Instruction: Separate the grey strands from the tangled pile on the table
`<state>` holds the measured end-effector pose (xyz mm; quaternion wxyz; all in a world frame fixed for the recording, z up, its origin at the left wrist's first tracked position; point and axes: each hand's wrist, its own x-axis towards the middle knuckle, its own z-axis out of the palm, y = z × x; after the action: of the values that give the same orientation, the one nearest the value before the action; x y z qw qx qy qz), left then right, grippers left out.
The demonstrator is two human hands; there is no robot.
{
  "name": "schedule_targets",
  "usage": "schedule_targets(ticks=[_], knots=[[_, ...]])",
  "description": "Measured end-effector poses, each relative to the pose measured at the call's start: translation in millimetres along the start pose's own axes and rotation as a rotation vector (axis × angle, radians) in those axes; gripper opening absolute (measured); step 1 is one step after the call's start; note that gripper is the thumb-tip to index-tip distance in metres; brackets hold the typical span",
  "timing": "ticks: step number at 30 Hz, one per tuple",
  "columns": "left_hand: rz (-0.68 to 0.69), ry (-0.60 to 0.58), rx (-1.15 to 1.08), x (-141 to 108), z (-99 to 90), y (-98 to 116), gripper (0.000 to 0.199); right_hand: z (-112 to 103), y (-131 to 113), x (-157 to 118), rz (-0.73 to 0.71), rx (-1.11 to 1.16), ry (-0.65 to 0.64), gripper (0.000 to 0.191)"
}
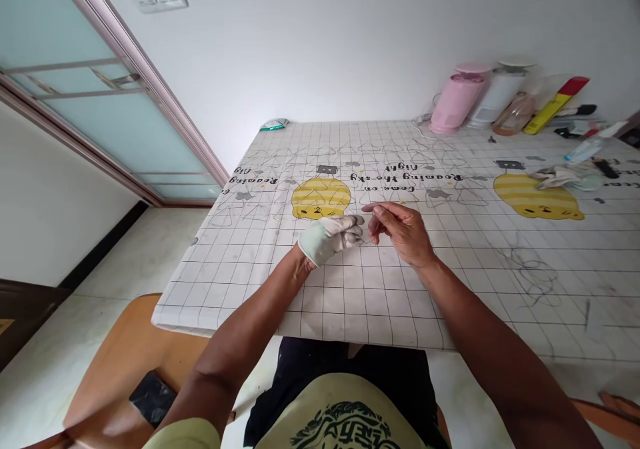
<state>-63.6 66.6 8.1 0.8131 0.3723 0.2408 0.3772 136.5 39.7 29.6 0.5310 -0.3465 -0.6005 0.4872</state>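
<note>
The person's gloved left hand [330, 238] is hovering over the middle of the grid-printed surface [350, 316], its pale green glove covering the palm and its fingers curling inward toward the other hand. The bare right hand [400, 232] is sitting just beside it at about two o'clock, partly closed, with the thumb and forefinger drawing close together. A fine dark strand [371, 236] is showing in the narrow gap between the hands, but it is too thin to tell whether either hand has hold of it.

A yellow cartoon print [321, 198] is lying just beyond the left hand at about twelve o'clock, and a matching print [537, 197] is spreading across the surface at about two o'clock. Loose dark threads [530, 276] are curling over the surface at about three o'clock from the hands. A crumpled pale cloth [565, 177] is lying farther off at about two o'clock. A pink container [457, 99] and a white container [495, 92] are lying on their sides near the far edge, at about one o'clock. A frosted glass sliding door [100, 82] is standing at about ten o'clock.
</note>
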Motion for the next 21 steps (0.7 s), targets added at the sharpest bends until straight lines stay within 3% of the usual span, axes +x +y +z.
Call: schedule_targets(ticks=[4, 10, 15, 21], knots=[[0.021, -0.03, 0.022, 4, 1.4, -3, 0.042, 1, -1, -1, -0.016, -0.066, 0.032, 0.034], [0.052, 0.128, 0.107, 1, 0.1, -2, 0.042, -4, 5, 1, 0.026, -0.052, 0.054, 0.033], [0.081, 0.202, 0.182, 0, -4.2, 1, 0.035, -11, 7, 2, 0.035, -0.17, 0.077, 0.028], [0.063, 0.14, 0.159, -7, -3.9, 8, 0.031, -14, 7, 2, 0.023, -0.211, 0.056, 0.026]])
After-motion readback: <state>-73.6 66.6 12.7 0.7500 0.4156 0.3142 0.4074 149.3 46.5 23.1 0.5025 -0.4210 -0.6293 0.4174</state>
